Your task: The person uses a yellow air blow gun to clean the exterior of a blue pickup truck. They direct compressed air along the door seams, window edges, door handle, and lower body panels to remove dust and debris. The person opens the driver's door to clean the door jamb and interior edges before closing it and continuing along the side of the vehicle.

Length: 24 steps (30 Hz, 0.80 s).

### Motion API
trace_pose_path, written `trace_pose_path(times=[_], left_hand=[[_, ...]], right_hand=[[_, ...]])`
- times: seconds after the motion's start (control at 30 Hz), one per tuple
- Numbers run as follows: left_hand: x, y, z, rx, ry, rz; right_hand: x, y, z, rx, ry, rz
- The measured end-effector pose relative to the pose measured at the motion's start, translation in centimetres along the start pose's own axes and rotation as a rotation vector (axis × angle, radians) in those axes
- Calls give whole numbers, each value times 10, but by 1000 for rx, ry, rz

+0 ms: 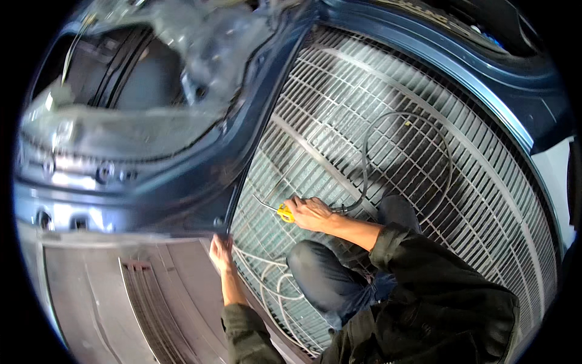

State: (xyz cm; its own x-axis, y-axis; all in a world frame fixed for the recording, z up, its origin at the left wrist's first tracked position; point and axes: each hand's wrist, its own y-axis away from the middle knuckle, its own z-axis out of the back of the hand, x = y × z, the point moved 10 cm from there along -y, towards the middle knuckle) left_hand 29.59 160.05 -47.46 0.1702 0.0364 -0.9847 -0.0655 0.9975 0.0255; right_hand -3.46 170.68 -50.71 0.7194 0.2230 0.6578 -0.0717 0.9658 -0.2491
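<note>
A metal floor grate (pixel 424 182) fills the right of the frame; a blue car body (pixel 182 176) fills the upper left. A dark hose (pixel 365 158) loops at centre right. The right hand (pixel 310 213) grips a yellow tool (pixel 285 213) at centre. The left hand (pixel 220 253), fingers curled, presses the body's lower edge.

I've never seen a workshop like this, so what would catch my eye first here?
A wide metal floor grating fills the right side, with a dark hose looping across it. At centre, the right hand holds a yellow-handled tool, while the left hand rests on the blue car body's lower edge.
</note>
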Motion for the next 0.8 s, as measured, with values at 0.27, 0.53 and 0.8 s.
trace_pose_path(times=[0.27, 0.53, 0.8], left_hand=[[-17, 12, 22, -43, -245, -7], [-34, 8, -1, -6, -468, 2], [21, -28, 115, 43, -307, 177]], right_hand=[[-108, -54, 43, -150, -39, -170], [-238, -108, 111, -299, 67, -261], [-330, -147, 201, -322, -171, -500]])
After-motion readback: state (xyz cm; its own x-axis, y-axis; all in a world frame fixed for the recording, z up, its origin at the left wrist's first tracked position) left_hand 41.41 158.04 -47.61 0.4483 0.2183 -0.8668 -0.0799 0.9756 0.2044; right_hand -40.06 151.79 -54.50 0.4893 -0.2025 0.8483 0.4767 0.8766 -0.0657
